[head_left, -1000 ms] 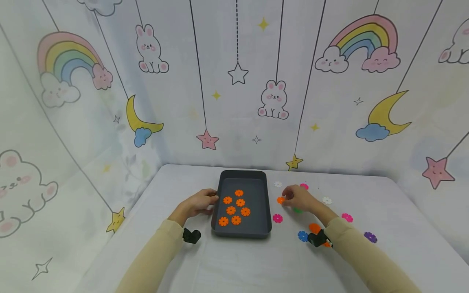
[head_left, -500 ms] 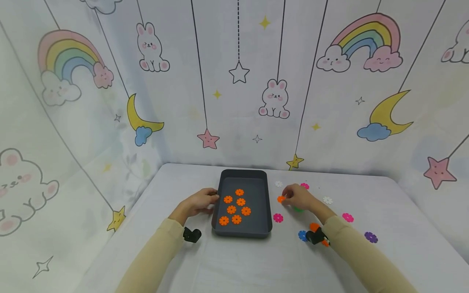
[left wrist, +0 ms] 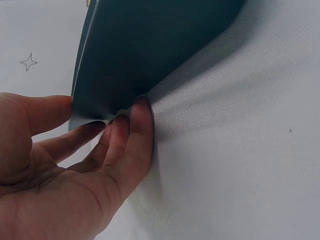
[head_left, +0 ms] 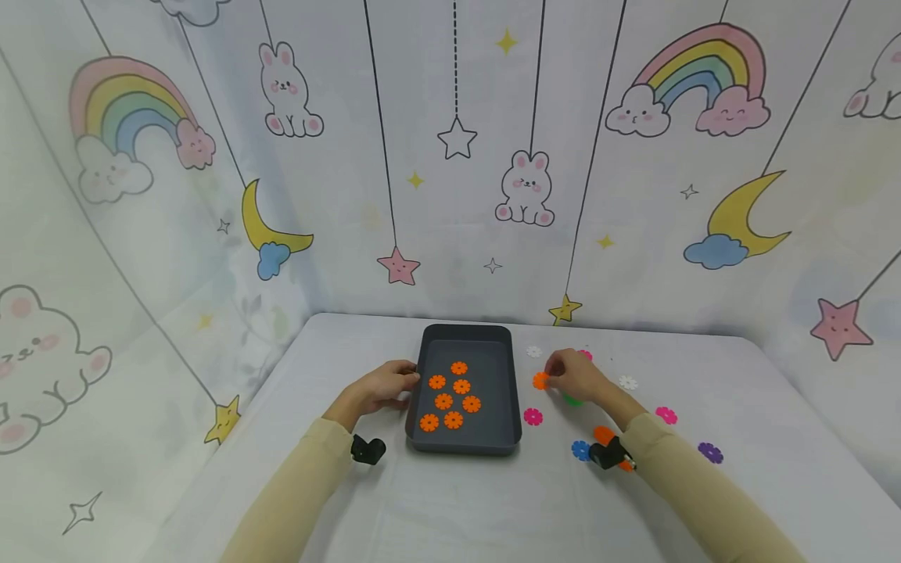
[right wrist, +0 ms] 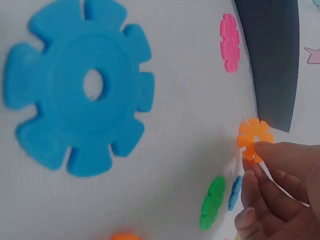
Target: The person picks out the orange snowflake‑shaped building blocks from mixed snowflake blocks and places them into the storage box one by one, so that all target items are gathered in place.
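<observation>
In the head view, a dark grey rectangular tray [head_left: 496, 391] holds several orange snowflake discs [head_left: 443, 401], flat plastic pieces with notched rims. My left hand [head_left: 383, 385] holds the tray's left side. The left wrist view shows the thumb at the rim and the fingertips [left wrist: 142, 107] against the outer wall, low by the cloth. To the right of the tray, my right hand [head_left: 576, 375] pinches another orange snowflake disc [right wrist: 254, 137] between thumb and fingers. In the right wrist view that disc faces the camera, with the thumb over its lower part.
Loose discs lie on the white-covered table [head_left: 464, 508] right of the tray: pink [head_left: 533, 417], blue [head_left: 580, 450], green [head_left: 573, 401], white [head_left: 628, 382] and purple [head_left: 711, 453]. More orange discs [head_left: 604, 435] lie partly hidden under the right wrist. A patterned curtain [head_left: 457, 203] closes off the back.
The orange disc in my right hand has turned slightly and shows a little more of its face. My left hand and the tray stay as they were.
</observation>
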`<state>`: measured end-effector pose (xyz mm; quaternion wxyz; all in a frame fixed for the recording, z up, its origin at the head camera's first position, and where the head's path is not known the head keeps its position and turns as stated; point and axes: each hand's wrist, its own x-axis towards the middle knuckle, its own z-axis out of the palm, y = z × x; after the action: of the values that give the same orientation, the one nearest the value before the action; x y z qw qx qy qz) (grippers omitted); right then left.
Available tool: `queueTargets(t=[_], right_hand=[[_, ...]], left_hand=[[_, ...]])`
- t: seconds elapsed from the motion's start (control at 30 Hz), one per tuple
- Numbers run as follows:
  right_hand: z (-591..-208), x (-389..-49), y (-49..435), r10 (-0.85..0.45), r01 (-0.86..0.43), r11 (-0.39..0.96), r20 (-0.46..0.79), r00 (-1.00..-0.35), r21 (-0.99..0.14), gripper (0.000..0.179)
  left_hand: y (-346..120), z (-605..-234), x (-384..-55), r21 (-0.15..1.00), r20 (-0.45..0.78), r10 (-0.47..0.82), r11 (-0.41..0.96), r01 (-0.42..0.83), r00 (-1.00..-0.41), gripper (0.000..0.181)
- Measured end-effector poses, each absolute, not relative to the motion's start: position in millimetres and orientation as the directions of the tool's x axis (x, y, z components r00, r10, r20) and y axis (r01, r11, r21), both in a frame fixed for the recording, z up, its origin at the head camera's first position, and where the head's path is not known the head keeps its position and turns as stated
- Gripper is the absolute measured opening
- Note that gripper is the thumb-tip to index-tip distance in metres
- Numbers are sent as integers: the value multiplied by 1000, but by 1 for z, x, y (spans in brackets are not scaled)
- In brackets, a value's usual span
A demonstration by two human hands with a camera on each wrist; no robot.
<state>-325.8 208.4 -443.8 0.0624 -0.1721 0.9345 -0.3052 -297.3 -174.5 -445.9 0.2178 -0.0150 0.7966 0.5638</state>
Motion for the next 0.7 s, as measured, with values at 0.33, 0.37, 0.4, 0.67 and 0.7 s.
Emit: queueTargets(t=[0.33,0.37,0.4,0.67,0.7], right_hand=[[-425,-325,212,-388,-328,736,27,-921,-592,8],[-422,-326,210,-389,-332,730,35,-920,-597,8],[-418,-327,209,-392,-334,723,39,-919,-605,8],[-393,-334,179,-413,-342,675,50,-910,-654,10],[-391,-335,174,-419,-344,668,48,-907,-660,9]], left_hand=[[-175,-447,-298,894,-359,222,360,-266,-906,49],[-175,-447,-298,894,-359,222,359,-267,-906,49],[-175,-447,-297,894,-360,222,360,-267,-906,49],[-175,-447,-298,892,-364,216,360,-272,-906,49],[-175,-447,-298,892,-364,216,359,-273,-906,49]])
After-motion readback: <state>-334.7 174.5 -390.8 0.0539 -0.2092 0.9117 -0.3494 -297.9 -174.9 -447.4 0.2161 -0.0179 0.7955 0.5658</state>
